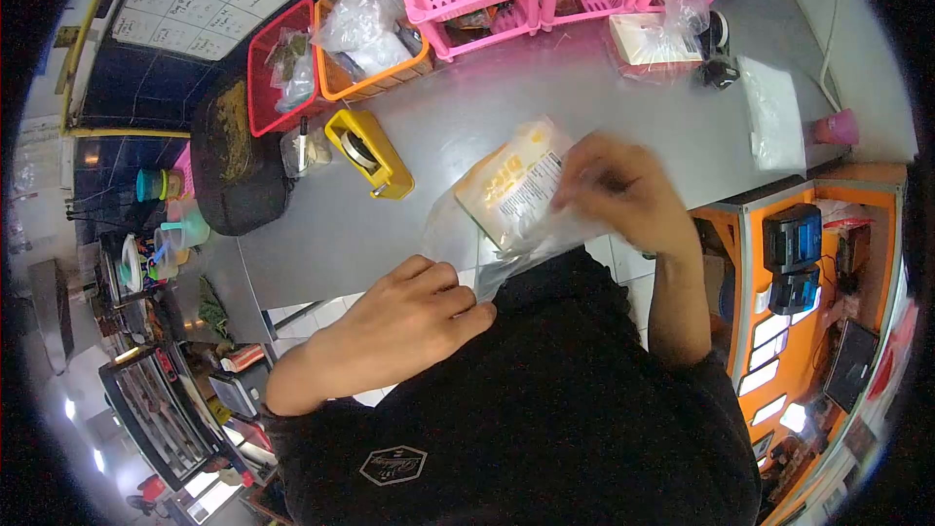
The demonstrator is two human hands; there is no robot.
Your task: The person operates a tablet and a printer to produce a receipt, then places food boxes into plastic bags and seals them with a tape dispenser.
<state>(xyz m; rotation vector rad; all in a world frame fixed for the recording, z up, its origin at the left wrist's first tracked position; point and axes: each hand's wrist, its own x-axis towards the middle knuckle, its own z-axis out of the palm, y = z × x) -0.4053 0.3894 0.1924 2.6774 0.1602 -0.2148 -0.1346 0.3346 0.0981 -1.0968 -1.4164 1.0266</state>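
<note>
One packet [516, 187], long axis slanting far-right, left hand [414, 317] clamped on bag [513, 265], right hand [623, 190] blurred, closure unclear

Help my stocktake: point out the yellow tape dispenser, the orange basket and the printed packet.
Yellow tape dispenser [392, 164], head view: body beside the roll.
Orange basket [382, 76], head view: front rim.
Printed packet [514, 187], head view: middle of the printed face.

Decent open strip of grey table [331, 248] between the yellow tape dispenser [375, 161] and the near edge. Far side's tighter: orange basket [375, 83] and pink racks [477, 0] wall it off, white box [654, 44] sits right by them.
</note>
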